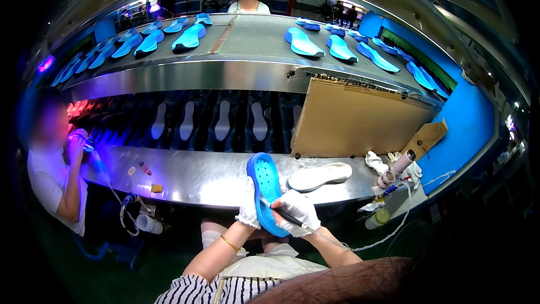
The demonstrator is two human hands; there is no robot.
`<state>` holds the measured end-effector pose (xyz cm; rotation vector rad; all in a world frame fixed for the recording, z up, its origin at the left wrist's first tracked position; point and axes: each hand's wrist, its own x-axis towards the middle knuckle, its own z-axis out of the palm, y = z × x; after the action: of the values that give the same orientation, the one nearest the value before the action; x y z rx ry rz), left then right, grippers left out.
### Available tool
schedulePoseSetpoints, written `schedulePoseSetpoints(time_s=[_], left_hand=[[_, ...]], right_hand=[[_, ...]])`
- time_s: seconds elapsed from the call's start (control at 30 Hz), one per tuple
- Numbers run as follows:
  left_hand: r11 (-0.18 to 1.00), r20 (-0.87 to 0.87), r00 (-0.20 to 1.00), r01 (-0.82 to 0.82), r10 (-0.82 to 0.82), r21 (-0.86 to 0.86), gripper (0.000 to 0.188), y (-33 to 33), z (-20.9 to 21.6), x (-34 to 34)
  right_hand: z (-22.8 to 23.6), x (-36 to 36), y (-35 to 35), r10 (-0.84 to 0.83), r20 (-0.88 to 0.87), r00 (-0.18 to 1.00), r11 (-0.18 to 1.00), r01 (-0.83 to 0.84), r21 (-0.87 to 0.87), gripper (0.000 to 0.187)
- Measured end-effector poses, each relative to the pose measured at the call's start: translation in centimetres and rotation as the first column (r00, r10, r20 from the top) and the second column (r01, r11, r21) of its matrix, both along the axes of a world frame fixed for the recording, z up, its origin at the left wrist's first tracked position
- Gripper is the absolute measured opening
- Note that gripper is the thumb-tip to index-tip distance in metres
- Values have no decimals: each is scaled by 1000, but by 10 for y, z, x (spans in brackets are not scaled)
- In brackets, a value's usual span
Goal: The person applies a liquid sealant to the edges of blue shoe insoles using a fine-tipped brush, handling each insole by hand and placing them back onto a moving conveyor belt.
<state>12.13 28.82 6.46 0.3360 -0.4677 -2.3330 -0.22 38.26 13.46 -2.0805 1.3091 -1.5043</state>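
A blue shoe sole (264, 174) with small holes at its toe end stands tilted over the front edge of the metal bench. My left hand (248, 209), in a white glove, is closed round its left side. My right hand (300, 209), gloved with bare fingertips, grips a dark pen-like tool (289, 218) against the sole's inner face. The tool's tip is too small to make out. From its rear end a thin pale cord or hose runs off to the right. A white sole-shaped piece (320, 177) lies on the bench just beyond my right hand.
Blue soles (304, 42) line the belt (253, 36) above, over a rack of dark shoe shapes (224, 118). Cardboard (349, 118) leans at right, near spools (403, 161) and a jar (377, 218). A co-worker (56, 191) sits left, another person (248, 7) behind the belt.
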Motion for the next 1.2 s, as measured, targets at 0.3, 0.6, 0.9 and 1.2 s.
schedulePoseSetpoints(time_s=[0.3,0.6,0.9,1.2], left_hand=[[998,19,999,-33,34,-46,72,-13,26,8],[996,-290,953,81,-91,-47,93,18,60,14],[995,-247,965,66,-83,-74,81,0,47,8],[989,-316,949,-55,10,-134,75,16,84,7]], right_hand=[[7,5,4,39,-149,988,999,-40,-6,21],[16,-32,3,-42,453,890,887,-175,427,8],[18,-1,23,178,316,932,970,-220,100,15],[4,14,29,105,339,935,977,-161,139,12]])
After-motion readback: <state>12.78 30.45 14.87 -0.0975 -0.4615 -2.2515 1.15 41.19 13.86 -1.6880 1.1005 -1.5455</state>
